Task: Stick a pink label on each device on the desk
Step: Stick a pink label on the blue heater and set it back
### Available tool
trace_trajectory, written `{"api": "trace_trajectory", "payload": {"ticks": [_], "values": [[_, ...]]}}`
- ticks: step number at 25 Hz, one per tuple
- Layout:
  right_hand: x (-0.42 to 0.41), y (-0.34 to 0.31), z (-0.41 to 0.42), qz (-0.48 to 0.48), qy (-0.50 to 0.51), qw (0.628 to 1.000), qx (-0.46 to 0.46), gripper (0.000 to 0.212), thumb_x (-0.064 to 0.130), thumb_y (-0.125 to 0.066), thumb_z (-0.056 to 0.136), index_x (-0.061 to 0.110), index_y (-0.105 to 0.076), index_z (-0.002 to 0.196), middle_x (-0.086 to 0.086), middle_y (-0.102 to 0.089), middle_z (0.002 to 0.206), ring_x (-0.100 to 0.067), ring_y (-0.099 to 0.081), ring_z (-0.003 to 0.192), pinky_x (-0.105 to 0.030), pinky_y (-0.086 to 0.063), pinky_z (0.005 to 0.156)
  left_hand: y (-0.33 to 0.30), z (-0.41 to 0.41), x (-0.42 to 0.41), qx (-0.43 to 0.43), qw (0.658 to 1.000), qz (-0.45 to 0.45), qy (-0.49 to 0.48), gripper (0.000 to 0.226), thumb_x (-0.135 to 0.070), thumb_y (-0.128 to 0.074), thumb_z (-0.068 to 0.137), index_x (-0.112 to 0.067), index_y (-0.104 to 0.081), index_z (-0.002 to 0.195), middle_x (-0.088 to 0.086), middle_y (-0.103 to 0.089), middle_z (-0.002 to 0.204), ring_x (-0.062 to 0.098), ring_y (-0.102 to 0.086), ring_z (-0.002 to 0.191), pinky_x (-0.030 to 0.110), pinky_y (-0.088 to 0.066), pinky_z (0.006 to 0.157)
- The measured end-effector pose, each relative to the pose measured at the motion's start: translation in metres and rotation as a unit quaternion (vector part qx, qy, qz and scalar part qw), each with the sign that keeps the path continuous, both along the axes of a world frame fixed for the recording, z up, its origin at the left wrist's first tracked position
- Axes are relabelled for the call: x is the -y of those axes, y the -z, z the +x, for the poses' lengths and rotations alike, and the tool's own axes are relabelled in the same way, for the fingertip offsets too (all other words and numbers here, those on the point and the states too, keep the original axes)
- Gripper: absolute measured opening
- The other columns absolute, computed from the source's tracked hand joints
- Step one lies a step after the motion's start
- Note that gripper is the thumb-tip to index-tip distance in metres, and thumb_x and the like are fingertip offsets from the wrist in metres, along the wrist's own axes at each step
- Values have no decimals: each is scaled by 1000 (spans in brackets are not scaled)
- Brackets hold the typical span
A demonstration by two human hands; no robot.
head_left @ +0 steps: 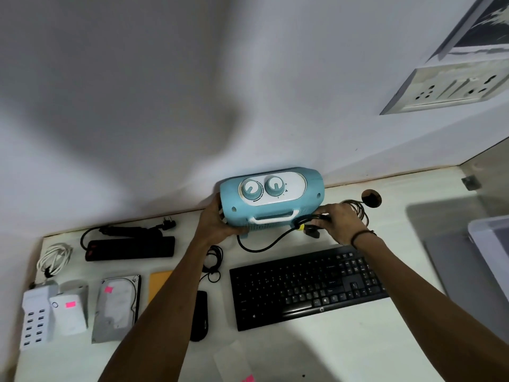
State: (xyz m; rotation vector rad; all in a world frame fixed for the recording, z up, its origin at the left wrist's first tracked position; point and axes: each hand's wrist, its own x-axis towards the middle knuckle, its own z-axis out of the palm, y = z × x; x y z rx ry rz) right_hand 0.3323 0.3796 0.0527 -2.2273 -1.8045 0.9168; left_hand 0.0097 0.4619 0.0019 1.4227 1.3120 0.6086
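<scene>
A teal heater [271, 198] with two dials and a white handle stands at the back of the desk against the wall. My left hand [217, 219] grips its left end. My right hand [337, 220] holds the heater's bundled black cord [311, 221] at its right end. No pink label shows on the heater. A white power bank [70, 308] and a hard drive [117, 304] at the left each carry a pink label. The sheet of pink labels [242, 362] lies at the front edge. The black keyboard [305, 285] and black mouse [199, 315] show no label.
A black power strip [130, 248], a white coiled cable [55, 257], a white multi-port charger [34, 317], an orange pad [159, 283] and black earphones [213, 261] lie on the left half. A laptop [487, 260] sits at the right. A wall socket [454, 88] is above.
</scene>
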Motion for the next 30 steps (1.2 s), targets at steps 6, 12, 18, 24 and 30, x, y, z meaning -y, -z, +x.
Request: {"api": "trace_trajectory", "payload": {"ticks": [6,12,18,24,30], "values": [[14,-37,-45,-59,-25,997,47,18,37,-63,92,23,-72,98,-4,-76,90,-25,-70,91,-35,-54,80,-8,2,30,-105,991,-59,-58,99,-39,-98,60,-19,-46,142,-1,-63,134,19,-59,122,36,-50,104],[41,-95,-135,-234,176,823,-487,13,10,-62,96,-1,-63,102,-10,-69,83,-26,-73,80,-43,-59,87,-63,-16,97,-1,976,-48,-211,40,-52,-73,85,-21,-68,109,-2,-73,110,22,-70,105,32,-55,84],[-3,-119,-234,-244,168,727,-619,20,-6,-47,98,0,-66,97,-10,-75,82,-13,-74,74,-22,-61,71,-127,-70,139,210,965,-60,-149,45,-50,-63,90,-25,-60,127,7,-74,117,22,-73,107,44,-62,85],[-46,-124,-263,-123,70,900,-411,41,6,-68,89,20,-50,123,-15,-67,123,-20,-67,95,-29,-60,79,-141,-100,93,34,981,-64,-180,22,-8,-70,95,-15,-73,115,3,-81,97,22,-76,100,45,-61,90],[-52,-102,-177,37,-126,962,241,114,55,-88,51,31,-28,145,2,-40,146,-27,-32,138,-54,-28,113,-160,-108,24,-180,972,26,-147,11,-10,-73,91,-12,-79,100,2,-79,85,9,-74,78,34,-62,82]]}}
